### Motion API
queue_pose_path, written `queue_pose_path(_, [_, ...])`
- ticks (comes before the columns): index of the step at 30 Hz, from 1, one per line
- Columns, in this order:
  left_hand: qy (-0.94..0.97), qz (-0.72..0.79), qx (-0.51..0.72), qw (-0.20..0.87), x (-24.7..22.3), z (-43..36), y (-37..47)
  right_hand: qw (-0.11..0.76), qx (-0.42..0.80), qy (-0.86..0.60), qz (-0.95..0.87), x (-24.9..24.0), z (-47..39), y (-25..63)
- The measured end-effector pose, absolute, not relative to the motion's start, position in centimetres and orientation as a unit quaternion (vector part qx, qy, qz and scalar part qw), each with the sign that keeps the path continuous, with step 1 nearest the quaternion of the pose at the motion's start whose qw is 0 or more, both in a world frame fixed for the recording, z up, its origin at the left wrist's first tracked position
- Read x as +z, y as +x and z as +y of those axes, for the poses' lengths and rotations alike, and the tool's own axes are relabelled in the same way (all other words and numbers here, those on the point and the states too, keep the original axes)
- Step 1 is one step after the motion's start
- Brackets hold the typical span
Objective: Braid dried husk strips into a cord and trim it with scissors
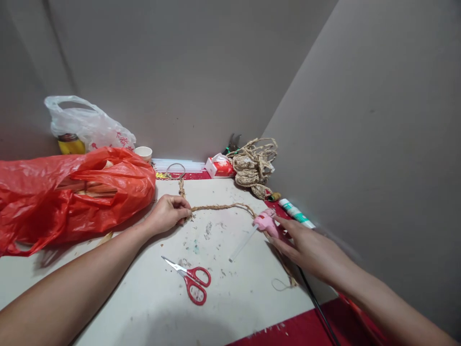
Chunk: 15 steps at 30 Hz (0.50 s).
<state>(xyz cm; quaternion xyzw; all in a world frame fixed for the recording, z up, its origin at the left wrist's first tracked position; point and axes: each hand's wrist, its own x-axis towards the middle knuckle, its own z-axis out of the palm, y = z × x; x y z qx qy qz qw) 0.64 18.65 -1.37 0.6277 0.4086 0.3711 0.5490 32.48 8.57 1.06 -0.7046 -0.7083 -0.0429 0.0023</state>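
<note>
My left hand (172,211) pinches one end of a thin braided cord (219,207) that runs right across the white board. Above that hand, a knotted piece of cord (182,188) hangs from a metal ring (175,171). At the right, my right hand (293,238) has its fingers around the back of a pink glue gun (265,222), beside the cord's far end. A clear glue stick (243,244) juts from the glue gun toward the lower left. Open scissors with red handles (196,281) lie on the board below my left hand.
A red plastic bag (133,185) fills the left side, with a white bag (90,122) behind. Along the back are a paper cup (143,153), clear sticks (183,166), a tissue pack (220,166) and coiled rope (248,168). A black cable (317,305) runs at lower right.
</note>
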Motion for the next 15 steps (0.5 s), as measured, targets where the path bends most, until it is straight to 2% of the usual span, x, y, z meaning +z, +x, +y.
queue_pose_path(7, [0.617,0.414,0.367,0.559,-1.5,18.7,0.6,0.045,-0.057,-0.696,-0.714,-0.6,10.3,33.8])
queue_pose_path(15, [0.608,0.416,0.364,0.569,-1.4,18.7,0.6,0.211,0.062,-0.725,-0.652,0.6,9.0,33.9])
